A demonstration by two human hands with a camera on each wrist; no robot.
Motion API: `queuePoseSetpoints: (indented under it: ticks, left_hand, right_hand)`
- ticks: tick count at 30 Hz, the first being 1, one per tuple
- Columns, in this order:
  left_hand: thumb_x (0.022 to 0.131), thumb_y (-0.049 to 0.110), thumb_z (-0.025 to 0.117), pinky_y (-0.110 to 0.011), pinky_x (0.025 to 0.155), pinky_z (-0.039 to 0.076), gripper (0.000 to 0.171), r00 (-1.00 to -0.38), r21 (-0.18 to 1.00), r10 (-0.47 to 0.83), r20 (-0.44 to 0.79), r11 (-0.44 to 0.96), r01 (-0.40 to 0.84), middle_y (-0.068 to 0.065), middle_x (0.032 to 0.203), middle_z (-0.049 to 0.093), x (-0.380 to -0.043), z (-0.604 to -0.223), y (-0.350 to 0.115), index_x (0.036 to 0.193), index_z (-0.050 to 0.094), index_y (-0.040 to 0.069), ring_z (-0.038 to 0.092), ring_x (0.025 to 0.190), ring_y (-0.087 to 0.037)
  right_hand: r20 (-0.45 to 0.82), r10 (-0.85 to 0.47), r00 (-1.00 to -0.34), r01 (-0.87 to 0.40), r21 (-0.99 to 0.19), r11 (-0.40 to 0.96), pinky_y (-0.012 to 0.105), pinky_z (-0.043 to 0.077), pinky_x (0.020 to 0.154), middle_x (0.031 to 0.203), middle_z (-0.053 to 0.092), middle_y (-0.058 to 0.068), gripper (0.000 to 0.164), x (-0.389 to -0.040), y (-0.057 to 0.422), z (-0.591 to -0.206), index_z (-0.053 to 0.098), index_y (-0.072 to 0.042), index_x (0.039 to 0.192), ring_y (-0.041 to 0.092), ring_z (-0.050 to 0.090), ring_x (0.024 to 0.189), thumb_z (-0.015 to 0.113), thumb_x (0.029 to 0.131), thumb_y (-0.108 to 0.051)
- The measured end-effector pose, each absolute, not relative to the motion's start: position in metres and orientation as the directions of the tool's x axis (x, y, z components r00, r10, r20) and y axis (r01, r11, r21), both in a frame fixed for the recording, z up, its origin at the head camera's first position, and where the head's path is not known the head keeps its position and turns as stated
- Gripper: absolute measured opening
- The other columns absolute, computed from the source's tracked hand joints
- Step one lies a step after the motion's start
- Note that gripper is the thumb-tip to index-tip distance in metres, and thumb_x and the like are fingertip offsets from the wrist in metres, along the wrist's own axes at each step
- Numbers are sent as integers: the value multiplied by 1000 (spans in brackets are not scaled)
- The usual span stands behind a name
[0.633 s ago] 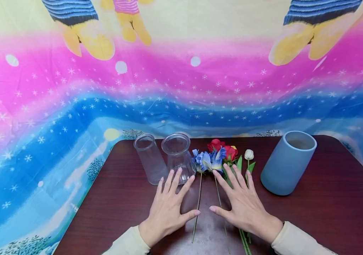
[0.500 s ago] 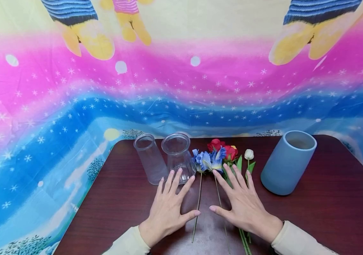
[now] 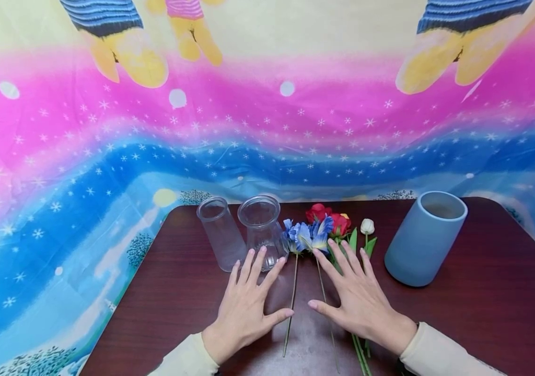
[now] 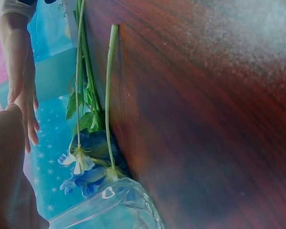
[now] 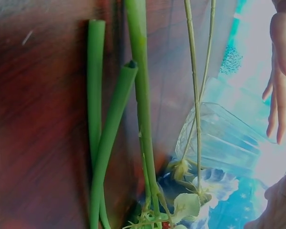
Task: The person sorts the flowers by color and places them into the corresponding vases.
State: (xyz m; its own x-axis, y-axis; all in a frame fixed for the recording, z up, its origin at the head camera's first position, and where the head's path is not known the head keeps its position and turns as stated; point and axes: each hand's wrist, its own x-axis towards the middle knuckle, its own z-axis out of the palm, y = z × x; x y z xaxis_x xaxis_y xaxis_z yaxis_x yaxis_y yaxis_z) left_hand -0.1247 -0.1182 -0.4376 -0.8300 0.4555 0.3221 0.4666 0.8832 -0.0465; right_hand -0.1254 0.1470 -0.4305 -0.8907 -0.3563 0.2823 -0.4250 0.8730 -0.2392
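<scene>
Head: left grip (image 3: 243, 309), right grip (image 3: 362, 304) wide above table (image 3: 498, 303)

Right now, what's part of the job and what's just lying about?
Likely the job (set out on the table):
narrow clear vase
flared clear vase
blue flowers
red flowers
white flower
blue vase

Likely just setting, nothing obviously stray:
table
printed cloth

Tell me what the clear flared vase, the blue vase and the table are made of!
The clear flared vase looks like shiny glass, maybe plastic: the table shows through it. The blue vase looks matte, perhaps ceramic or frosted glass, because it has no sharp shine. The table seems to be glossy wood or wood-look: dark streaks and glare.
</scene>
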Motion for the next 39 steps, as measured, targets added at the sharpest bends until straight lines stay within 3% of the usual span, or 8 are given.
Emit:
queuePoseSetpoints:
  ticks: [9,19,29,39]
  left_hand:
    - [83,82,52,-57,117,35,96,-823,-62,441,359,891,450,-9,170,20,-125,-430,-122,161,15,40,27,155,-33]
    - [84,81,54,-55,112,41,98,-815,-76,427,392,898,434,-9,167,26,-124,-421,-126,162,11,39,33,151,-33]
    - [84,77,58,-51,107,45,95,-799,-81,410,439,904,420,-10,163,34,-124,-412,-132,160,24,34,40,146,-33]
    - [83,73,62,-51,103,48,90,-778,-78,391,492,910,408,-11,155,44,-127,-404,-138,156,36,28,45,141,-33]
  right_hand:
    - [261,-373,-891,-432,-231,872,69,11,120,168,24,12,93,-128,145,-426,30,-31,159,41,17,155,57,84,-78]
    - [333,-387,-860,-463,-187,867,66,21,116,159,38,12,92,-130,140,-421,36,-27,157,40,31,146,63,82,-75]
    - [360,-402,-842,-487,-185,853,64,25,116,153,45,14,89,-132,134,-414,43,-24,154,37,38,142,66,82,-72]
    - [361,-400,-843,-483,-179,857,64,36,110,148,51,15,83,-133,130,-411,51,-20,148,39,47,135,68,84,-69]
